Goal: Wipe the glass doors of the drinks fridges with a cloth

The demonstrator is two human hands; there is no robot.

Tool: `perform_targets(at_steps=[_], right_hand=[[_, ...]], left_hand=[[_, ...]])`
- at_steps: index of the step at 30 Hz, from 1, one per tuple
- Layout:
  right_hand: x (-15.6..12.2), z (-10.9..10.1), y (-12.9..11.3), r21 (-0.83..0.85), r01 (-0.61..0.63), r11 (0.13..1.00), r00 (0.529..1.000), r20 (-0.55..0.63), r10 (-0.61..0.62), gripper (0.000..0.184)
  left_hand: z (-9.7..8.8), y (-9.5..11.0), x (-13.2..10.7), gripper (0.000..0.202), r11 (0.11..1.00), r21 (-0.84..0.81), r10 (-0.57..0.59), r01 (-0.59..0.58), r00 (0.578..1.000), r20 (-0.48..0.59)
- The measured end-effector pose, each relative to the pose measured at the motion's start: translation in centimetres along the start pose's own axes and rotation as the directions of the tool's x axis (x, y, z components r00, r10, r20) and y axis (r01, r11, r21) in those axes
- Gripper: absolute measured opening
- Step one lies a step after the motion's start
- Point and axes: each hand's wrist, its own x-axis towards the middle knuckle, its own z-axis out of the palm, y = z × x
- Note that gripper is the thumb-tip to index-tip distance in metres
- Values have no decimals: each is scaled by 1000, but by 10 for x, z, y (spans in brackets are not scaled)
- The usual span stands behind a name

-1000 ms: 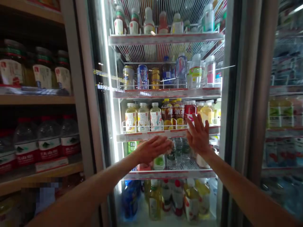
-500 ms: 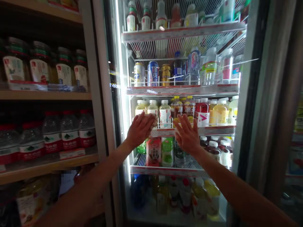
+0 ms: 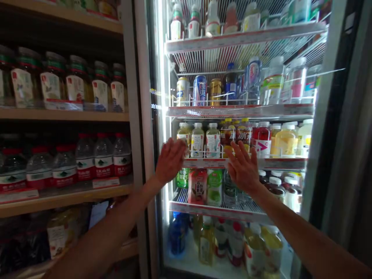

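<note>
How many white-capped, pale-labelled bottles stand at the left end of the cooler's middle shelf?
3 in a row: the leftmost bottle, partly covered by the left hand; the middle bottle; and the third bottle. More may be hidden behind them.

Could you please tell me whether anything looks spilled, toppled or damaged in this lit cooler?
Nothing stands out: the white-capped bottles and the cans stand upright, and no spill shows. The dim bottom row is harder to judge.
</note>
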Motion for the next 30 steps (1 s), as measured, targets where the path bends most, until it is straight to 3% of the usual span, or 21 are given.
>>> perform_targets(at_steps=[2,4,5,7,9,10,12,14,16,19,20,21,22,24,25,26,27,29,30], right_hand=[[0,0,0,2,-1,1000,1000,-2,1,69],[0,0,0,7,-2,1000,1000,-7,2,70],[0,1,0,10,-4,1000,1000,-8,4,70],[0,1,-2,19,-12,1000,1000,-12,12,70],[-1,2,-4,24,-28,999,1000,-11,28,71],[-2,2,-6,25,-33,999,999,-11,34,70],[-2,3,-8,23,-40,999,999,-8,40,69],[-3,3,-10,22,-41,999,999,-9,41,68],[-3,1,-10,21,-24,999,1000,-5,24,66],[-4,-3,-13,26,28,999,1000,10,-29,63],[-5,-5,-16,34,47,998,999,20,-48,62],[-8,-7,-18,45,64,997,997,31,-65,61],[-11,-9,-21,59,82,995,996,41,-84,60],[-19,-12,-25,89,118,989,991,57,-123,59],[-23,-14,-26,101,132,986,988,68,-139,58],[-28,-15,-27,107,139,985,986,73,-147,58],[-32,-17,-26,108,136,985,987,76,-145,59],[-39,-20,-25,103,111,989,990,81,-119,59],[-41,-21,-25,100,96,990,991,81,-105,58]], left_hand=[[-4,9,-20,49,967,-53,253,-248,962,106],[-8,8,-35,50,934,-90,355,-345,922,152],[-10,4,-38,52,953,-74,303,-295,942,145],[-12,-7,-40,56,998,-3,68,-68,995,78],[-14,-12,-44,58,994,36,-101,101,995,20],[-15,-10,-47,58,995,27,-92,91,995,24],[-17,-1,-55,54,996,-33,82,-79,993,81],[-16,6,-56,49,969,-93,240,-229,963,121],[-12,7,-46,47,984,-63,170,-164,981,98],[-6,10,-22,48,994,31,-107,107,994,9],[-5,15,-18,48,996,27,-85,84,996,20],[-5,22,-18,48,1000,-3,27,-26,998,59],[-6,31,-20,48,979,-59,200,-195,974,110],[-7,47,-30,46,853,-182,517,-488,837,178],[-7,52,-35,45,808,-213,586,-549,788,191],[-6,55,-38,46,810,-213,583,-546,789,196],[-5,57,-39,46,856,-187,513,-482,836,196],[-2,57,-37,49,966,-99,251,-237,953,172],[-1,58,-35,50,989,-68,140,-131,979,151]])
